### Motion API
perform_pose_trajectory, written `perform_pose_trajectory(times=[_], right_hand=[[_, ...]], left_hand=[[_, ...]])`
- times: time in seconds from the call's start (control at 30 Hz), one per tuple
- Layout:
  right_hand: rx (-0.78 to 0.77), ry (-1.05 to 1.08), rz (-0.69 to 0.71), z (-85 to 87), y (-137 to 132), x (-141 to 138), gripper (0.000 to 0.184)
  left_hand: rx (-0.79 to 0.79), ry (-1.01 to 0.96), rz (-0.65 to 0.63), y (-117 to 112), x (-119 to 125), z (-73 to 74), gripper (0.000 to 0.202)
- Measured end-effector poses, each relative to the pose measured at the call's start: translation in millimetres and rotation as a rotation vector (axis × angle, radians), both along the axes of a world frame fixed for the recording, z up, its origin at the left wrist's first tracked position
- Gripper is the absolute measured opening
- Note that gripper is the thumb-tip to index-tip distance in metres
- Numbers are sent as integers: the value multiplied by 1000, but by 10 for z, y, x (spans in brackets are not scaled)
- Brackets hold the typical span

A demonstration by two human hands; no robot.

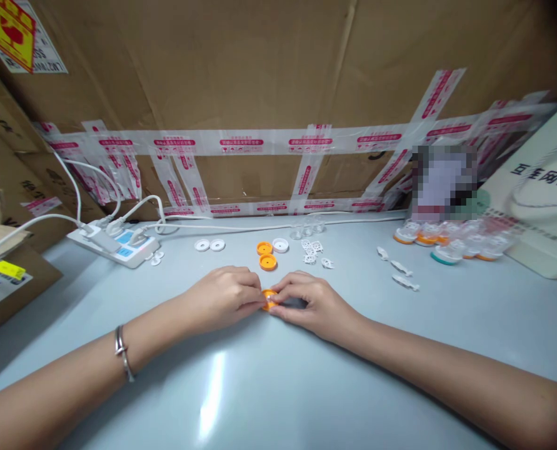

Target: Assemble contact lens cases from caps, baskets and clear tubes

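While both hands meet over the table (259, 400), a small round orange piece (269, 305) sits between their fingertips, and it serves as the centre of the clock, with twelve pointing away from the person. At nine o'clock the left hand (234, 295) curls its fingers and closes their tips on the near side of the rim, its thumb tucked in below; at three the right hand (313, 301) pinches the opposite side between thumb and fingers. Something pale shows in the piece's middle, too small and covered to make out. A bracelet (121, 351) circles the left wrist. Straight up at twelve stand two orange caps (267, 262), with a white cap (281, 245) touching on the right. Two white discs (210, 245) lie side by side between ten and eleven. Toward one o'clock are clear domes (306, 229), and just nearer, a cluster of white openwork parts (310, 251). Slim white pieces (404, 283) lie scattered between two and three; farther out that way, clear-topped items on orange and teal bases (449, 252) crowd beside a paper bag (541, 219). Between nine and ten rests a power strip (135, 251) with plugs in it, and a large taped cardboard box (259, 75) fills the back at twelve.
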State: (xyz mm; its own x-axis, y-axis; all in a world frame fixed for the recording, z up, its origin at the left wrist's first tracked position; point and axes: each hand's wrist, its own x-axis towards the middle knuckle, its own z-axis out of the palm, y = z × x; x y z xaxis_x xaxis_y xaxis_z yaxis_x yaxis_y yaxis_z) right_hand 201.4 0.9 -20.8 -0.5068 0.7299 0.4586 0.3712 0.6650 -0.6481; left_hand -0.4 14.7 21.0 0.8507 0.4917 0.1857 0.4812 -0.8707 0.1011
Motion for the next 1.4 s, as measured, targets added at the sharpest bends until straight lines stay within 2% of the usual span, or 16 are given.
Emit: perform_pose_trajectory(times=[0.13,0.3,0.5,0.63,0.77,0.9,1.03,1.2,1.27,1.3,1.4], right_hand=[[-15,11,8,21,2,-1,3],[-89,3,-11,51,2,13,9],[-191,37,-87,101,4,32,23],[-34,0,-203,151,171,148,10],[128,-207,-304,164,464,272,12],[137,-292,-279,149,678,228,14],[90,-287,-260,174,747,121,10],[-43,-216,-224,376,620,113,7],[-166,-145,-152,495,494,115,13],[-265,-75,-90,553,423,110,16],[-751,279,137,681,224,77,21]], left_hand=[[14,7,16,-6,-2,2,20],[-86,-29,57,3,-3,-9,21],[-141,-123,110,1,-9,58,20],[-94,-208,163,11,-67,97,21],[-89,-221,181,14,-120,101,20],[-77,-232,182,-4,-130,84,20],[-49,-257,165,-18,-129,90,21],[-76,-357,218,-17,-141,147,19],[-123,-435,267,-27,-137,167,18],[-142,-478,282,-37,-131,177,19],[-222,-605,254,-87,-91,216,30]])
